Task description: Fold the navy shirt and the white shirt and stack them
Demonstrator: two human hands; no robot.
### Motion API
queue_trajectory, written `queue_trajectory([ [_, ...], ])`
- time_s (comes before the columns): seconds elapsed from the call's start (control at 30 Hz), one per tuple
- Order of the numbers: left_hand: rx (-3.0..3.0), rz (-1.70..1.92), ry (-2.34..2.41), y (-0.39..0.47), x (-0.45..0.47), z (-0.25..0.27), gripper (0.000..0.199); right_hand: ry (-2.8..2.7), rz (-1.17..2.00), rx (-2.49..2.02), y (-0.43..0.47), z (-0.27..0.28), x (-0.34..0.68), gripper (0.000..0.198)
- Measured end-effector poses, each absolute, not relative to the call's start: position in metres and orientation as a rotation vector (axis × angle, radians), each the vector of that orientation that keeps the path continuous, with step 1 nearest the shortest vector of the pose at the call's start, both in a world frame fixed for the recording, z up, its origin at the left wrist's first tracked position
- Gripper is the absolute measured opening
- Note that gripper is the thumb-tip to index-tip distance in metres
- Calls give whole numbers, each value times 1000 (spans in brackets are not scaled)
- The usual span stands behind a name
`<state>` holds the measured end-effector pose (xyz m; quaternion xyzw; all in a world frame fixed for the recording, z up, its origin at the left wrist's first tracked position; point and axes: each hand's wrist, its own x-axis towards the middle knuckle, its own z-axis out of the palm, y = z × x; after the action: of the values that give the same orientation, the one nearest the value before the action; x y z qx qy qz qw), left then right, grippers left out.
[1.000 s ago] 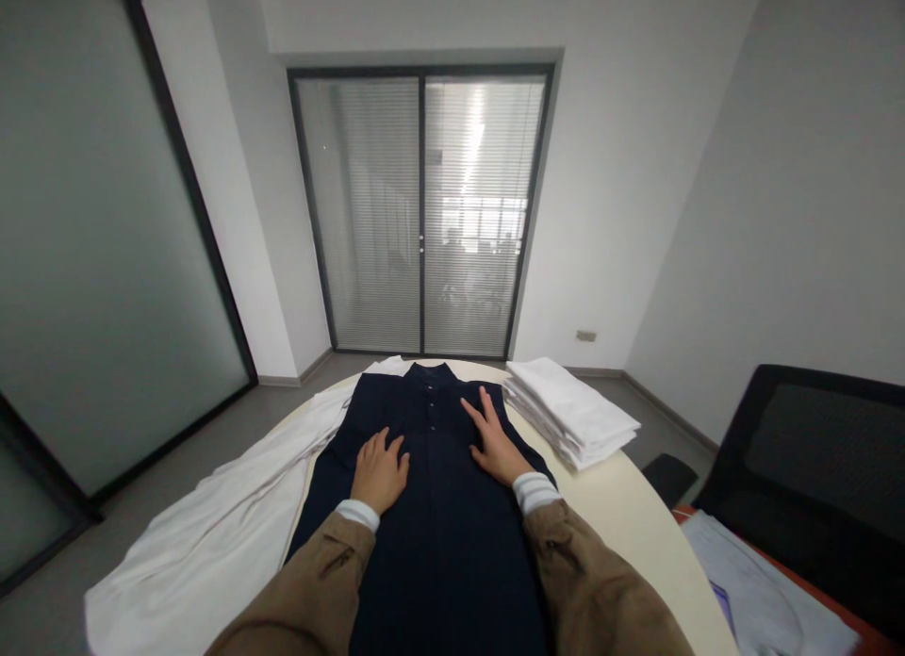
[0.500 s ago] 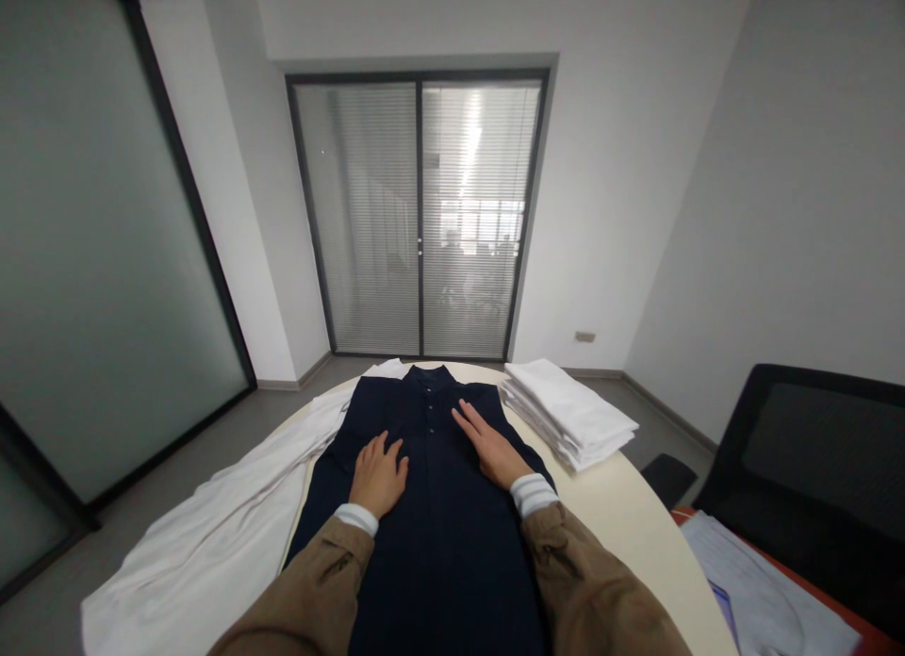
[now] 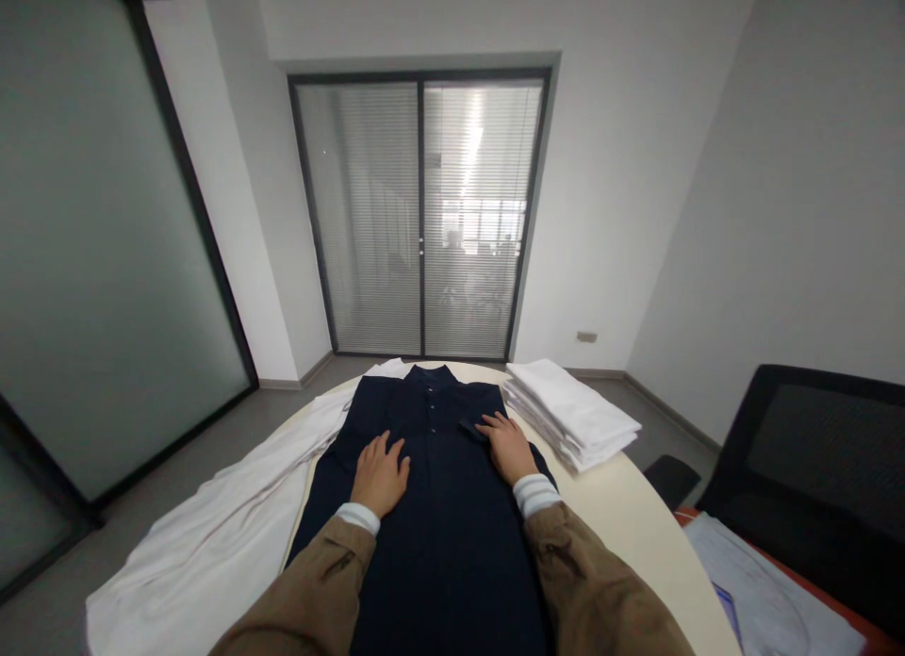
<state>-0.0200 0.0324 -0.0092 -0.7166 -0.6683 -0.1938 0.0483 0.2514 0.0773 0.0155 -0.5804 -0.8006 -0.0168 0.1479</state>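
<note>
A navy button-up garment (image 3: 445,543) with a stand collar lies spread flat on the round table, its collar at the far end. My left hand (image 3: 380,472) rests flat on the left of its front, fingers spread. On the right side of the chest lies my right hand (image 3: 510,447), palm down with fingers apart. By its fingertips a small darker patch (image 3: 470,430) shows on the cloth; I cannot tell whether it is a fold or a pocket edge.
White cloth (image 3: 212,533) drapes along the table's left edge. A stack of folded white cloth (image 3: 569,411) sits at the right of the cream table (image 3: 636,533). A black mesh chair (image 3: 820,467) holding papers (image 3: 764,581) stands at the right. Glass doors (image 3: 420,213) lie beyond.
My right hand has drawn back slightly to the right, its fingers now bent more, and a darker patch shows by its fingertips. My left hand stays in place.
</note>
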Motion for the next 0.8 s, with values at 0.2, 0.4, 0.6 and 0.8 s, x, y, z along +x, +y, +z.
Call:
queue_trajectory([
  [0.2, -2187, -601, -2039, 33, -20, -10, 40, -2191, -2, -1664, 69, 19, 241, 48],
  [0.4, -2177, -599, -2038, 33, -20, -11, 41, -2034, 197, -1897, 78, 38, 264, 39],
  [0.6, -2182, -607, -2027, 34, -21, -13, 41, -2109, 312, -1987, 91, 36, 314, 56],
  [0.8, -2183, -597, -2020, 34, -21, -12, 42, -2094, 213, -1949, 89, 23, 321, 57],
])
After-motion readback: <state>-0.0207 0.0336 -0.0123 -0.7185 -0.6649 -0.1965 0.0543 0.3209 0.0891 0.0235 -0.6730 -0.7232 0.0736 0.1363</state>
